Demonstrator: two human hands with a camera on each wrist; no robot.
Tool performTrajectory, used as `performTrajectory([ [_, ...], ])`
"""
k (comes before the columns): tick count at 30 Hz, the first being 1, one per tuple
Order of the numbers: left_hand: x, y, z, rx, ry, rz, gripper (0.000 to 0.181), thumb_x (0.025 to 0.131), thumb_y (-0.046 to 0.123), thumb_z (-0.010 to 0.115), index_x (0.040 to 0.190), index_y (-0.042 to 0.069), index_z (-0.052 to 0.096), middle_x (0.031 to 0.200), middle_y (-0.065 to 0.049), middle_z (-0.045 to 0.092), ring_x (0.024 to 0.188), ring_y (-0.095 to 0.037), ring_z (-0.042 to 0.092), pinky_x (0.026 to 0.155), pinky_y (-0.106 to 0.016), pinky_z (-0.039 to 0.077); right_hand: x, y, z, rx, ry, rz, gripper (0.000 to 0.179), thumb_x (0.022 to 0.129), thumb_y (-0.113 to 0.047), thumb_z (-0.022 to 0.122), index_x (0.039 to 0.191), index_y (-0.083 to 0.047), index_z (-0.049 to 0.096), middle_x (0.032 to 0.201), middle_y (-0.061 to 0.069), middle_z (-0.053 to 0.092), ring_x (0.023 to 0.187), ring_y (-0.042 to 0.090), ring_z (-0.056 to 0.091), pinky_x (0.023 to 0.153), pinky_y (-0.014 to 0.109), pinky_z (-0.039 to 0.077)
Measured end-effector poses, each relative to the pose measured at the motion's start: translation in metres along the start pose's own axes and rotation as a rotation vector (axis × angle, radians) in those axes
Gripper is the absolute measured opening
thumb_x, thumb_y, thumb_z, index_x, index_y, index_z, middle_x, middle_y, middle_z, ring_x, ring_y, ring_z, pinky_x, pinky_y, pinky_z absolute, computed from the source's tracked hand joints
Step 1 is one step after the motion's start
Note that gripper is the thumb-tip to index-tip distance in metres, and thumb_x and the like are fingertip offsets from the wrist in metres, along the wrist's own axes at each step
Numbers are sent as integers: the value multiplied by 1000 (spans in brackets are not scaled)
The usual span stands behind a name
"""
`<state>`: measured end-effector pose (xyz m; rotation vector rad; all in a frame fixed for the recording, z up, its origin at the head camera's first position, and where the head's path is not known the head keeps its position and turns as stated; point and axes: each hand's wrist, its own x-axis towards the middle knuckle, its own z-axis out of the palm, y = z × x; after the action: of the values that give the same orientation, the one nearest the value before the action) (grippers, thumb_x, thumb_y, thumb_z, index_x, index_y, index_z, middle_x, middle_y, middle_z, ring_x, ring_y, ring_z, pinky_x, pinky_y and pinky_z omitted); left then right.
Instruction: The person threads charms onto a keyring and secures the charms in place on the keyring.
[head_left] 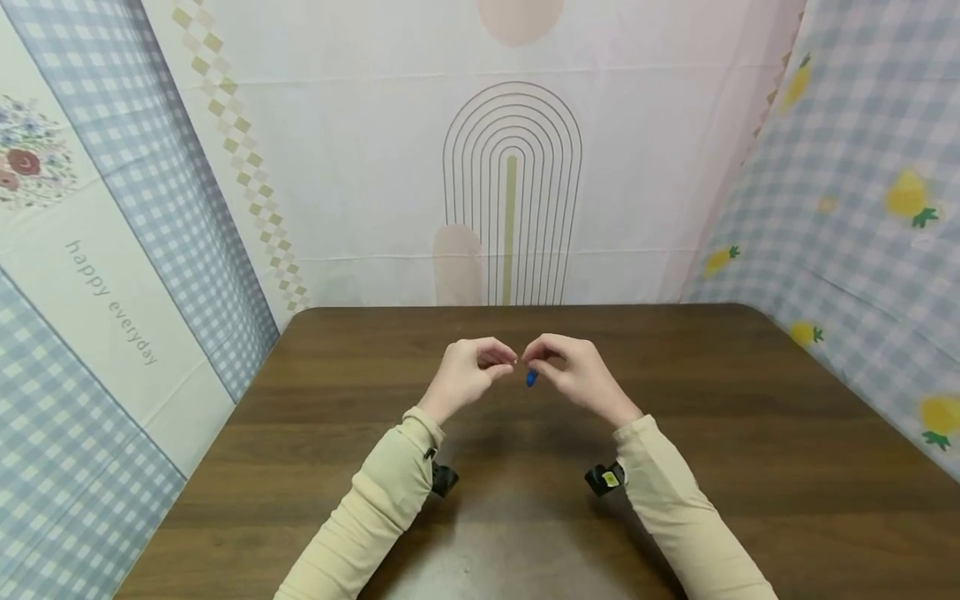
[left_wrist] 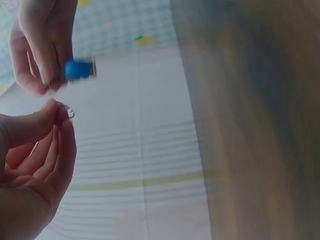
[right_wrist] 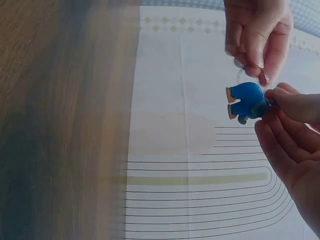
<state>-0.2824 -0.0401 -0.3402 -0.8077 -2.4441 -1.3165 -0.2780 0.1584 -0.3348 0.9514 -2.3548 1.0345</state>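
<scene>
Raised over the tabletop, my left hand (head_left: 467, 375) and right hand (head_left: 577, 373) face each other with the fingertips a short way apart. A small metal ring (left_wrist: 71, 113) is pinched between my left thumb and fingers, part of its loop showing past the fingertips. Thumb and fingers of my right hand pinch a small blue animal-shaped charm (right_wrist: 247, 96) by the metal fitting (right_wrist: 271, 103) at its top. The charm hangs below the right fingertips in the head view, its tan feet pointing away from the hand in the right wrist view.
A brown wooden table (head_left: 315, 467) spreads under both arms. Behind it hangs a white printed cloth (head_left: 360, 183); checked cloths (head_left: 847, 233) hang at the sides. Each wrist carries a small black camera (head_left: 444, 480) below a cream sleeve.
</scene>
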Motion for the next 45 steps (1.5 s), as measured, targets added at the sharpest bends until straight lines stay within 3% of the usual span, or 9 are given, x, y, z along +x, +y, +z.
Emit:
performTrajectory([
  [7, -3, 6, 3, -62, 73, -43, 6, 83, 10, 75, 88, 7, 74, 86, -8, 75, 79, -17, 73, 68, -21, 56, 3, -4, -1, 34, 41, 35, 7, 86, 0, 70, 89, -6, 67, 83, 5, 71, 80, 14, 67, 78, 32, 58],
  [15, 0, 9, 3, -127, 99, -60, 7, 81, 11, 77, 86, 7, 74, 84, -8, 75, 78, -16, 74, 67, -21, 56, 8, -9, -2, 29, 91, 40, 10, 84, 1, 71, 85, -7, 65, 77, 3, 68, 72, 12, 63, 72, 37, 56],
  [23, 0, 10, 4, -137, 110, -90, 7, 80, 11, 78, 84, 7, 74, 83, -8, 75, 76, -16, 73, 64, -20, 53, 7, -10, 1, -25, 98, 29, 16, 81, 4, 72, 82, -9, 63, 75, 2, 67, 71, 11, 60, 69, 23, 52],
  [27, -2, 10, 5, -137, 107, -95, 7, 81, 11, 78, 85, 7, 74, 83, -8, 75, 76, -16, 73, 64, -20, 53, 5, -8, 2, -27, 104, 26, 17, 80, 4, 73, 82, -9, 64, 75, 2, 67, 71, 11, 61, 68, 23, 52],
  [38, -4, 9, 8, -130, 120, -104, 7, 81, 11, 78, 84, 7, 73, 83, -8, 76, 78, -17, 73, 66, -21, 54, 1, -7, 9, -59, 131, -97, 19, 78, 10, 73, 80, -7, 64, 73, 2, 65, 71, 12, 61, 67, 22, 51],
  [41, -5, 9, 10, -104, 122, -71, 16, 82, 8, 76, 98, 6, 72, 84, -10, 75, 79, -20, 74, 69, -25, 57, 1, -7, 10, -76, 137, -116, 20, 77, 11, 73, 80, -6, 64, 73, 3, 64, 71, 14, 61, 66, 29, 54],
  [45, -6, 8, 14, -43, 68, -2, 33, 86, 2, 70, 119, 6, 68, 92, -12, 75, 84, -21, 73, 71, -25, 57, 0, -9, 11, -101, 123, -135, 19, 77, 11, 73, 79, -5, 63, 74, 5, 64, 73, 15, 62, 67, 34, 55],
])
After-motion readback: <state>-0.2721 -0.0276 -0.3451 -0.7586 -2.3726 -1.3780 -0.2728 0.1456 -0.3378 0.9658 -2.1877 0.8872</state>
